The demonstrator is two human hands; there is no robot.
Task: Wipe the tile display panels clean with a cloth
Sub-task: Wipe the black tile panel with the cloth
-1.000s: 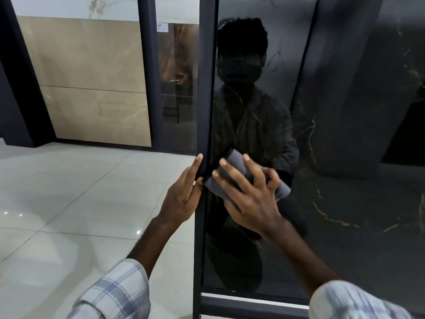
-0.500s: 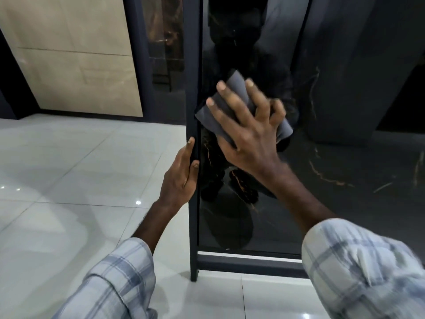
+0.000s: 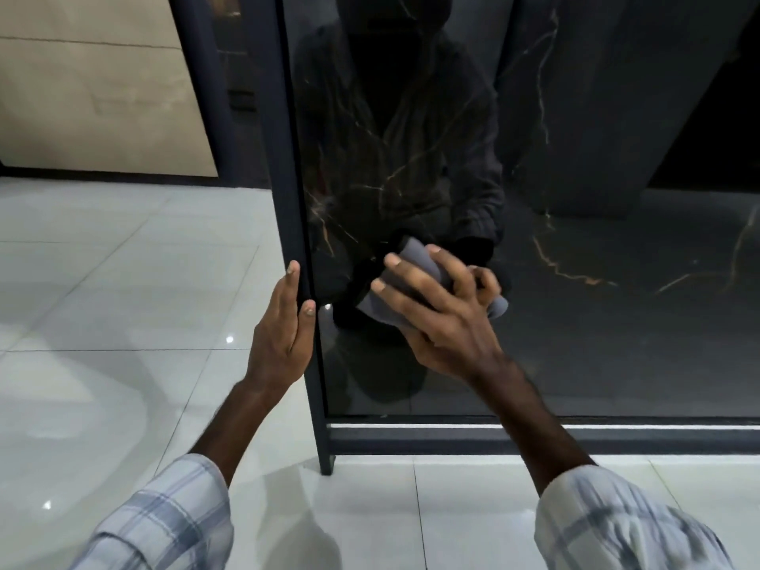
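Note:
A glossy black marble-look tile panel [image 3: 608,331] stands upright in a dark metal frame [image 3: 288,158]. My right hand [image 3: 440,322] presses a bunched grey cloth [image 3: 414,259] against the panel's lower left area, with two fingers stretched out and the outer fingers curled into the cloth. My left hand [image 3: 279,343] rests on the frame's left post with straight fingers along its side and the thumb on its front edge. The panel mirrors a crouching person.
The frame's bottom rail [image 3: 452,440] and a short leg [image 3: 326,464] stand on a shiny pale tiled floor [image 3: 123,302]. Beige tile panels [image 3: 103,96] line the wall at the back left, beside another dark panel [image 3: 234,76].
My right hand has swept the cloth down the panel and a little right of the frame edge. The view has tilted down. My left hand stays on the frame post.

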